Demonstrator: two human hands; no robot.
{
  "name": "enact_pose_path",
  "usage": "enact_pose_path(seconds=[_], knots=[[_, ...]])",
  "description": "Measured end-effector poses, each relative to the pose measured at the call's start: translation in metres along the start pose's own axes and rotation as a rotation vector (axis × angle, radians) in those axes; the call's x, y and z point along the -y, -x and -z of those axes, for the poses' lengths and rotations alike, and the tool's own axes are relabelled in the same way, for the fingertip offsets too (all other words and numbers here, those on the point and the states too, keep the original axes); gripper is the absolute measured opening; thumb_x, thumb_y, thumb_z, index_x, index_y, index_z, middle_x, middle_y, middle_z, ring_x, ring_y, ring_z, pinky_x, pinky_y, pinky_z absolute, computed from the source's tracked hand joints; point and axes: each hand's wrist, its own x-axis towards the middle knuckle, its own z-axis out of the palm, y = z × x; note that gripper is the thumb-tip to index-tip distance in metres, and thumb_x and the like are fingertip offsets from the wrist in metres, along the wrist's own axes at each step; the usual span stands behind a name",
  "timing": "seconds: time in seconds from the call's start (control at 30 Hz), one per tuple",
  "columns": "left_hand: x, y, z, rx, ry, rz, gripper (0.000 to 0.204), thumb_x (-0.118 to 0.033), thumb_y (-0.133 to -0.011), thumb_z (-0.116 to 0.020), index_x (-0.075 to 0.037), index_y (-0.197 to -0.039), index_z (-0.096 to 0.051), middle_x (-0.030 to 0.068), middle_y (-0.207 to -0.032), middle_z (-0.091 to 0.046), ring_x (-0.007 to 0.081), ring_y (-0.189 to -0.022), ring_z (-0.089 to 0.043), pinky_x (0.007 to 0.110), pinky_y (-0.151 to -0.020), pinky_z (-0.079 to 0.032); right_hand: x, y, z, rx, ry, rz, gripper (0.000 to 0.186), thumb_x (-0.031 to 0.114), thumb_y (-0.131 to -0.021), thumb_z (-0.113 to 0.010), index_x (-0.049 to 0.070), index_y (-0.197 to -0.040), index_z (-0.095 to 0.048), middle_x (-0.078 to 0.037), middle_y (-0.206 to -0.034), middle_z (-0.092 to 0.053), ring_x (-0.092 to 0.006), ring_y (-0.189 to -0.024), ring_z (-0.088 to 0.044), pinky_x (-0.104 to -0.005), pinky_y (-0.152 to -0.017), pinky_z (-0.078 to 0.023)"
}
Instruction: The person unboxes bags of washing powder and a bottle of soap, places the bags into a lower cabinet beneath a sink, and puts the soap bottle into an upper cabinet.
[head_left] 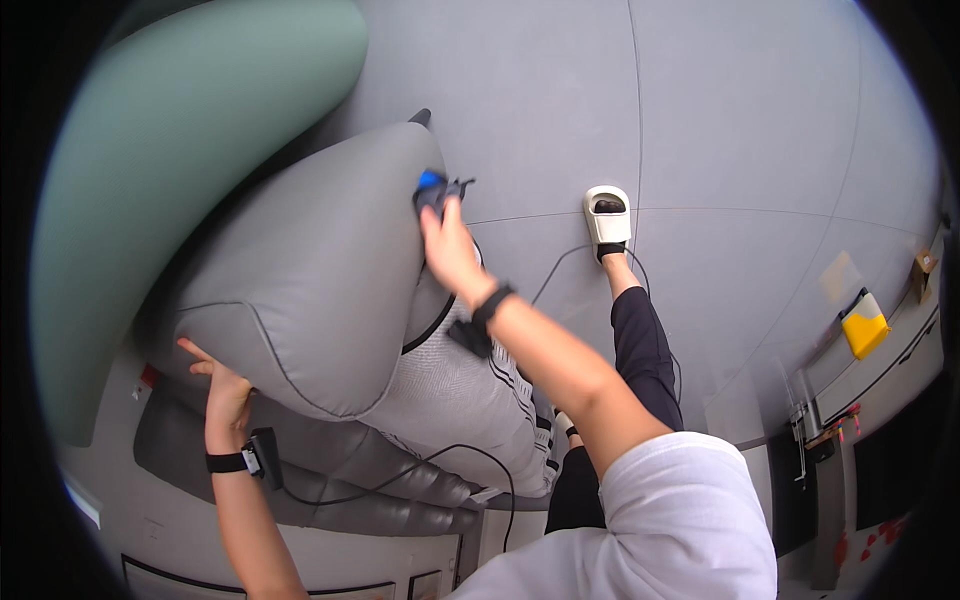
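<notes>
A large grey leather sofa part (310,240), like a padded armrest or back, slants across the left of the head view. My right hand (452,245) is closed around a small dark object with a bright blue end (432,190). It is held against the sofa part's right edge; blur hides its exact kind. At the lower left corner of the padding is my left hand (222,385), fingers stretched apart, touching the leather. Part of that hand is hidden by the padding. Both wrists wear black bands with small devices.
A big green rounded furniture piece (210,120) stands at upper left. Light grey patterned fabric (460,400) covers the seat beside my right arm. A black cable (510,480) loops across it. My white slipper (607,215) stands on grey floor tiles. A yellow-and-white object (865,325) is at far right.
</notes>
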Motion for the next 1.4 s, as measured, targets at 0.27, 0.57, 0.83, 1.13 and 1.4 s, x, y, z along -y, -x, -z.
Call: enact_pose_path(seconds=[0.27, 0.57, 0.83, 1.13, 1.4], knots=[[-0.021, -0.002, -0.01, -0.07, -0.06, -0.028, 0.13, -0.027, -0.079, -0.075, -0.024, -0.13, 0.044, 0.0264, -0.144, 0.032, 0.03, -0.124, -0.04, 0.045, -0.086, -0.05, -0.044, 0.12, 0.013, 0.137, 0.293, 0.586, 0.032, 0.0, -0.075, -0.055, 0.001, -0.107, -0.05, -0.029, -0.117, -0.049, -0.0471, -0.118, -0.044, -0.0458, -0.099, -0.038], [-0.031, 0.008, 0.007, -0.152, -0.046, -0.109, 0.127, -0.035, -0.081, -0.074, -0.025, -0.133, 0.041, 0.0262, -0.144, 0.032, 0.0315, -0.138, -0.018, 0.046, -0.098, -0.041, -0.101, -0.036, 0.009, 0.074, 0.116, 0.042, 0.045, 0.022, -0.091, -0.049, -0.003, -0.126, -0.036, -0.033, -0.11, -0.057, -0.0488, -0.105, -0.054, -0.0478, -0.091, -0.043], [-0.032, 0.015, 0.007, -0.132, -0.018, -0.049, 0.13, -0.024, -0.077, -0.077, -0.027, -0.133, 0.041, 0.0234, -0.143, 0.035, 0.0318, -0.136, -0.024, 0.047, -0.098, -0.042, -0.105, -0.104, 0.035, 0.362, 0.005, -0.147, 0.054, 0.028, -0.092, -0.051, -0.002, -0.135, -0.04, -0.026, -0.13, -0.05, -0.0352, -0.123, -0.048, -0.0371, -0.102, -0.038], [-0.029, 0.003, -0.024, -0.117, -0.083, -0.013, 0.123, -0.026, -0.083, -0.071, -0.022, -0.133, 0.041, 0.024, -0.147, 0.025, 0.0302, -0.124, -0.041, 0.043, -0.089, -0.049, -0.052, 0.037, 0.03, 0.006, 0.33, 0.239, 0.019, 0.012, -0.084, -0.053, -0.004, -0.091, -0.056, -0.028, -0.088, -0.06, -0.0452, -0.084, -0.059, -0.0482, -0.073, -0.048], [0.027, -0.055, -0.002, 0.07, 0.014, -0.126, 0.12, -0.016, -0.083, -0.067, -0.019, -0.132, 0.042, 0.0268, -0.146, 0.021, 0.0312, -0.123, -0.043, 0.043, -0.087, -0.049, -0.053, 0.096, 0.004, -0.047, 0.361, 0.611, 0.039, -0.002, -0.071, -0.057, -0.003, -0.109, -0.06, -0.027, -0.11, -0.059, -0.0412, -0.105, -0.057, -0.0422, -0.092, -0.047]])
